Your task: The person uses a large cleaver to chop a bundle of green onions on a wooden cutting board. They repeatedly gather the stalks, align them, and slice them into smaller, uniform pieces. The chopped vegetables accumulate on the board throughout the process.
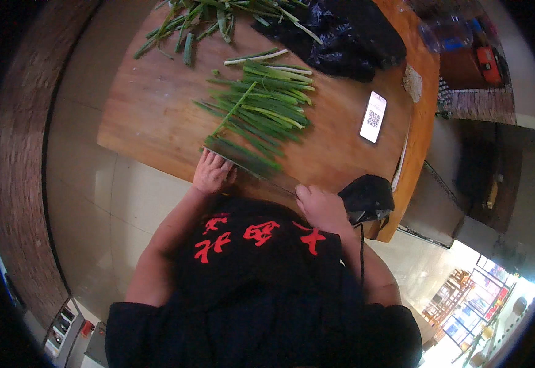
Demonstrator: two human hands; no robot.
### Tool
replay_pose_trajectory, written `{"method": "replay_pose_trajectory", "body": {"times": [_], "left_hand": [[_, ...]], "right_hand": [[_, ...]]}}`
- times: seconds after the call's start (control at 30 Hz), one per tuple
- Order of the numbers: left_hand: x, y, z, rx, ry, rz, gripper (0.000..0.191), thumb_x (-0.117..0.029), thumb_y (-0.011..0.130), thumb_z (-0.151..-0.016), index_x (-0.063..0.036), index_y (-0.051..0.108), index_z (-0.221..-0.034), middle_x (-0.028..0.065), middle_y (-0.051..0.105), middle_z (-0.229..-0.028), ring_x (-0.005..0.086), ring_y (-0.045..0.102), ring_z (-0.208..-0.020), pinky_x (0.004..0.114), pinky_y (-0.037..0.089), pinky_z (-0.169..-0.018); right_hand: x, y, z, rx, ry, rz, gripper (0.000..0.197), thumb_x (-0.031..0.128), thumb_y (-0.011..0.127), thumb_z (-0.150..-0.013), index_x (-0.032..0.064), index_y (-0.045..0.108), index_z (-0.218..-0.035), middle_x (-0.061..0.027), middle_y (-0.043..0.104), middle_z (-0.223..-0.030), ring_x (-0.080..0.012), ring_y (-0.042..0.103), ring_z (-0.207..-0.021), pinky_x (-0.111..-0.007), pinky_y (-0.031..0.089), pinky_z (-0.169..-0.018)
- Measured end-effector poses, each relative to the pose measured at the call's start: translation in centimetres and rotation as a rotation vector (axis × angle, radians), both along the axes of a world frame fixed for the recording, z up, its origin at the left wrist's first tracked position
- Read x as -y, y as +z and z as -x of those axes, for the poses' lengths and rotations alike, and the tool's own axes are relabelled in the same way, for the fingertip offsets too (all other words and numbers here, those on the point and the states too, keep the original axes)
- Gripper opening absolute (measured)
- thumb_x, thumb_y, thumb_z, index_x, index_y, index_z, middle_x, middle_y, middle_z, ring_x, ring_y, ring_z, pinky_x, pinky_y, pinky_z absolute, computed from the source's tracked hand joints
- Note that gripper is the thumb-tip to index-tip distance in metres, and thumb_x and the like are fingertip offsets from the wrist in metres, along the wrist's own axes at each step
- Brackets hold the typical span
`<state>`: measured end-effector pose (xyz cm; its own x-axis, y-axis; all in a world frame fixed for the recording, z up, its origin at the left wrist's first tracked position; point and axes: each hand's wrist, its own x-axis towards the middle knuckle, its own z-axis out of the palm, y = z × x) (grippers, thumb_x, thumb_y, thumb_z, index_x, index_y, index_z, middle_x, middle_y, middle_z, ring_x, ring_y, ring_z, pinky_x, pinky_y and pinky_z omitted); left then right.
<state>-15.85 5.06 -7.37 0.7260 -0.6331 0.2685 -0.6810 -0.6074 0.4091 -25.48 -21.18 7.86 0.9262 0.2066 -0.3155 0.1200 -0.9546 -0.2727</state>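
My right hand [322, 207] grips a knife at the near side of the wooden table [143, 101]; the fingers hide its handle. The thin blade [258, 175] slants up and left from that hand, along the nearest green onions [244, 154], and looks blurred. At the blade's far end is my left hand [214, 170], fingers bent and close together against the blade and the ends of the greens. What lies under those fingertips is hidden. Beyond the knife a row of green onions [267, 101] lies roughly side by side, one thin stalk [235, 108] crossing over them.
Loose green onion leaves [203, 18] are heaped at the far left, beside a black plastic bag [341, 41]. A lit phone [373, 117] lies to the right. Near the right corner stands a black object [368, 198] with a cord below it. A rough tan piece [413, 83] lies along the right edge.
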Motion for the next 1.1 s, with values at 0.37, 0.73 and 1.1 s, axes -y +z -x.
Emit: {"method": "replay_pose_trajectory", "body": {"times": [0.37,0.73,1.1], "left_hand": [[0.6,1.6,-0.3,-0.010,0.011,-0.043,0.043,-0.017,0.064,-0.066,-0.0100,0.058,-0.108,0.0086,0.053,-0.114,0.0278,0.048,-0.112,0.049,0.033,-0.100],[0.1,1.3,-0.4,0.074,-0.025,-0.121,0.048,-0.022,0.066,-0.070,-0.0128,0.055,-0.116,0.0068,0.051,-0.119,0.0253,0.046,-0.116,0.049,0.030,-0.102],[2.5,2.1,-4.2,0.042,-0.213,-0.141,0.050,-0.027,0.071,-0.066,-0.0112,0.058,-0.112,0.0105,0.048,-0.125,0.0283,0.042,-0.121,0.049,0.027,-0.104]], "right_hand": [[3.6,2.6,7.3,-0.294,-0.237,0.117,0.011,0.020,0.046,-0.087,0.0092,0.049,-0.090,-0.0157,0.057,-0.077,-0.0341,0.061,-0.073,-0.046,0.049,-0.060],[6.1,2.1,14.9,-0.454,-0.552,0.047,0.020,0.027,0.047,-0.089,0.0087,0.056,-0.093,-0.0174,0.062,-0.081,-0.0339,0.063,-0.072,-0.043,0.051,-0.063],[2.2,-5.1,10.3,0.057,-1.051,-0.388,0.020,0.021,0.055,-0.087,0.0009,0.050,-0.089,-0.0203,0.059,-0.075,-0.0364,0.060,-0.072,-0.042,0.046,-0.061]]}}
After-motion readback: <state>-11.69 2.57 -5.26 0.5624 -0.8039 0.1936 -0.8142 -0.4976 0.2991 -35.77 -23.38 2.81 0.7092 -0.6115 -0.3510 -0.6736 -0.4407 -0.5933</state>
